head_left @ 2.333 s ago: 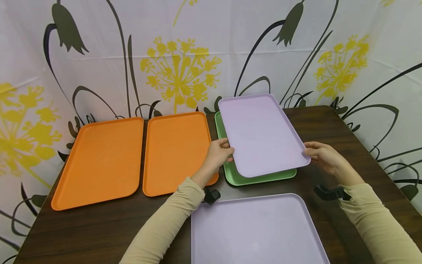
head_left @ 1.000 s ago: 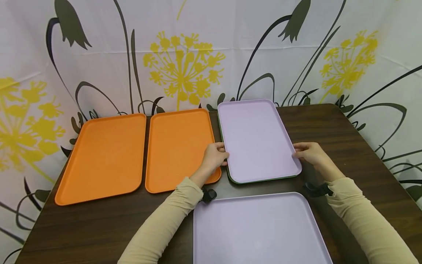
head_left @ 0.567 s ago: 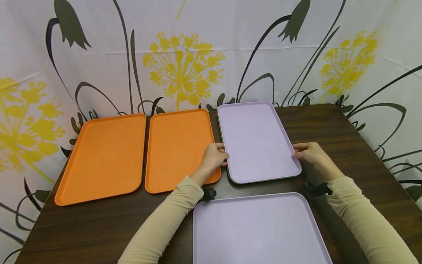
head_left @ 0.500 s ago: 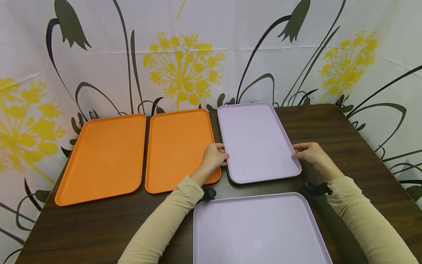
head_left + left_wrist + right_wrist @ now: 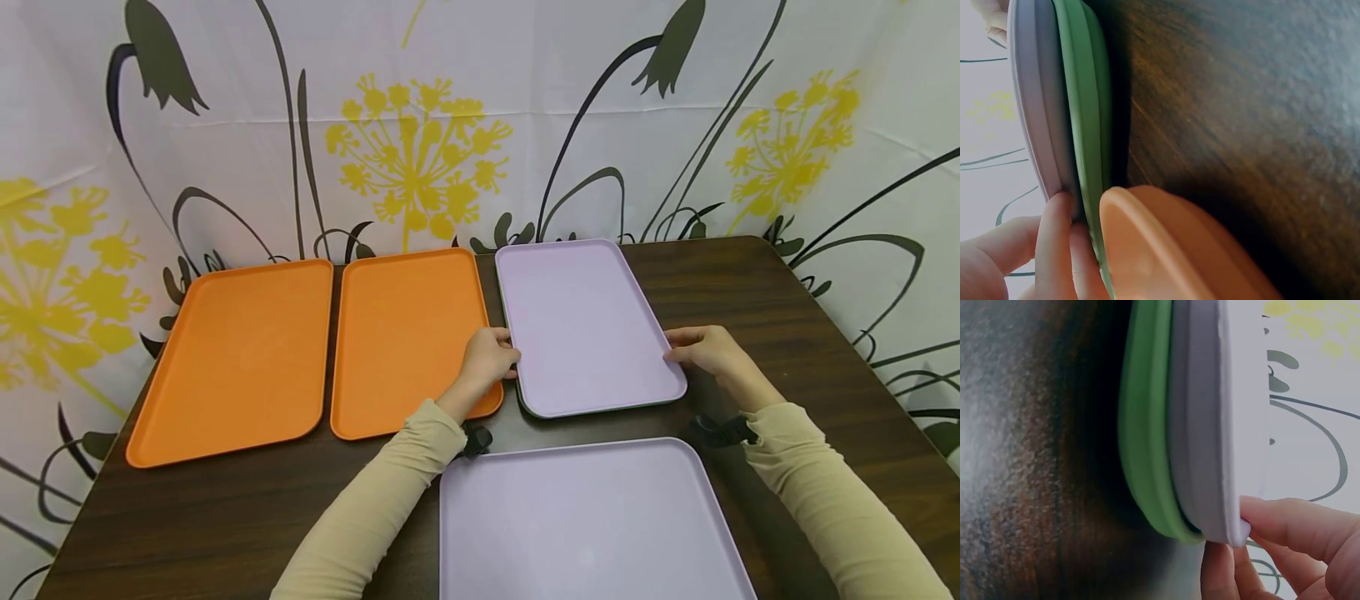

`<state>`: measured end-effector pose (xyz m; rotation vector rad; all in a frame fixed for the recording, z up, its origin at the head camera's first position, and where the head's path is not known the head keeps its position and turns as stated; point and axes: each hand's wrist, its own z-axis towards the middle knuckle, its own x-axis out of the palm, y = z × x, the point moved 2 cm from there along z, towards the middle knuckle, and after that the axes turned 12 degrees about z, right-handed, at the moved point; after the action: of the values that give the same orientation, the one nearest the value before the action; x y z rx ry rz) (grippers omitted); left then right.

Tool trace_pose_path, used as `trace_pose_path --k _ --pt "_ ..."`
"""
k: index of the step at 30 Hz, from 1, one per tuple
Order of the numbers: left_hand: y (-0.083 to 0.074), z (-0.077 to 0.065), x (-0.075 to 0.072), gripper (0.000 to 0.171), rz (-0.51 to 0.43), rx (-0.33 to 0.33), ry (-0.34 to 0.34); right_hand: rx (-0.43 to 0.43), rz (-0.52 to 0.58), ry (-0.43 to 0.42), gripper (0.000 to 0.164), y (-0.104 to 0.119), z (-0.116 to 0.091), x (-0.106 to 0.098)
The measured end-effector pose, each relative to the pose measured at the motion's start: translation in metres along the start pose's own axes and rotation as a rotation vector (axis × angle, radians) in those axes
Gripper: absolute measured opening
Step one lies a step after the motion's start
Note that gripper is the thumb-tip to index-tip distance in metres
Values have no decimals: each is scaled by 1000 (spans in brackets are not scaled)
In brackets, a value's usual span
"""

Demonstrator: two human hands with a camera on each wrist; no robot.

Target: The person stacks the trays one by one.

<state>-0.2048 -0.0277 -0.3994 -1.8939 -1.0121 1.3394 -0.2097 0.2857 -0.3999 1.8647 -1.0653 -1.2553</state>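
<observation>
A pale lilac tray (image 5: 588, 325) lies nearly flat directly above a green tray (image 5: 1144, 425) of similar shape, to the right of centre on a dark wood-grain counter (image 5: 750, 292). Only a thin green edge shows from above; whether the two touch all along cannot be told. The left hand (image 5: 487, 358) pinches the upper tray's left rim, its fingers close together. The right hand (image 5: 708, 350) grips the opposite rim near the front corner, thumb on top and fingers underneath. Just left, partly behind the left hand, is an orange tray (image 5: 408, 333), with a second orange tray (image 5: 240, 358) beside it. Nearer the person is another lilac tray (image 5: 592, 517), cut off by the bottom edge. Behind hangs a white cloth (image 5: 465, 50) printed with yellow and grey-green flowers.
</observation>
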Motion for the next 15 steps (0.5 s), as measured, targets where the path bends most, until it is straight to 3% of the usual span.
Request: trace_pose_path --k 9,15 --pt "0 1 -2 48 50 3 -2 0 -1 1 51 -2 0 -1" --pt "0 -1 -4 48 88 15 1 2 69 11 53 0 1 0"
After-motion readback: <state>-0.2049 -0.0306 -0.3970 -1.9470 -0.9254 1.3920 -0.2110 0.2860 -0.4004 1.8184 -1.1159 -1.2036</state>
